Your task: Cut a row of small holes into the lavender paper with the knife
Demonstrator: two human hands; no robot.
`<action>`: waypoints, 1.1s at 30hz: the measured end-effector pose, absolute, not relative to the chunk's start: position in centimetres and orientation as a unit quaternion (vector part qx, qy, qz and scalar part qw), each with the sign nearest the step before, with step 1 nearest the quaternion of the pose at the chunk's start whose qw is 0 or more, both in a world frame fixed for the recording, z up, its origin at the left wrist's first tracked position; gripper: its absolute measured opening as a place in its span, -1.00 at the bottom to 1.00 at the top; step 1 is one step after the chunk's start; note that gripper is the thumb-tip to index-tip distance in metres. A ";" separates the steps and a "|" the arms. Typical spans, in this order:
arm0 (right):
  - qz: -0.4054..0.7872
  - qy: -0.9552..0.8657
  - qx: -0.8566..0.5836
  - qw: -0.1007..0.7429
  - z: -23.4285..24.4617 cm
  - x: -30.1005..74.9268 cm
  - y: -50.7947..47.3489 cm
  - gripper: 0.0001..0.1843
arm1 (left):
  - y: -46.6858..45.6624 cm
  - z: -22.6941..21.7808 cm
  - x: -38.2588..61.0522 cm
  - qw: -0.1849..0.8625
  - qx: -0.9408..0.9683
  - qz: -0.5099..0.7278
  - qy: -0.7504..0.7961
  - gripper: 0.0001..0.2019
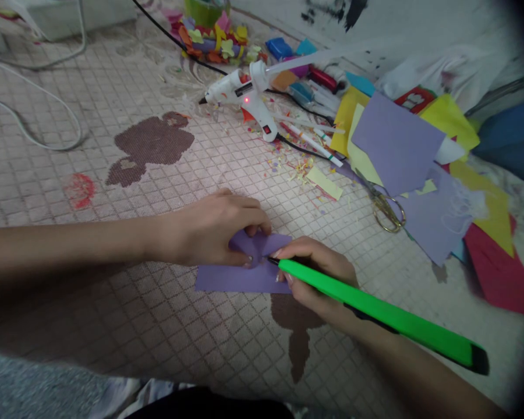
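Observation:
A purple paper strip (227, 279) lies on the cloth in front of me. On top of it, a smaller purple paper piece (255, 247) sits under the fingers of my left hand (213, 227). The thumb and fingertips close on that small piece and press it against the strip. My right hand (318, 273) grips a long green pen-shaped tool (375, 308) close to its black tip. This tip meets the small piece's right edge, near my left thumb. The fingers of both hands partly cover the papers.
A white glue gun (244, 93) with a lit red light stands beyond my hands, its black cord (305, 145) trailing right. Scissors (384, 206) lie beside stacked coloured papers (397, 139). Paper scraps (325, 183) and a flower-decorated ring (218, 46) are farther back. A white cable (43, 145) loops at left.

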State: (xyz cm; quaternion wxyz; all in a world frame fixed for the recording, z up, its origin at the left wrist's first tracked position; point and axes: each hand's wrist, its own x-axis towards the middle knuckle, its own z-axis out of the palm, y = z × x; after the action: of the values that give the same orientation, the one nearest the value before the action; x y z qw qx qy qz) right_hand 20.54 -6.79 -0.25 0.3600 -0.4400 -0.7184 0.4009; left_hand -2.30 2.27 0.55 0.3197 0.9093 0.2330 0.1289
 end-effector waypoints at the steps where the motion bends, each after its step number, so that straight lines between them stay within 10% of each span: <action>1: 0.400 -0.726 -0.434 0.354 -0.3 20.6 -6.7 -0.69 | 2.3 0.6 -2.3 0.319 0.910 0.129 0.234 -0.67; 33: 0.387 -0.699 -0.457 0.390 -0.8 20.2 -7.3 -0.67 | 2.2 0.7 -2.2 0.320 0.910 0.112 0.239 -0.66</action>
State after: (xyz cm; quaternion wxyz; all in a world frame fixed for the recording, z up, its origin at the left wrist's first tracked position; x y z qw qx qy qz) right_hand 20.23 -7.32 -0.77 0.3903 -0.4573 -0.6991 0.3871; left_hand -2.21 2.25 0.67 0.3196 0.9099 0.2393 0.1125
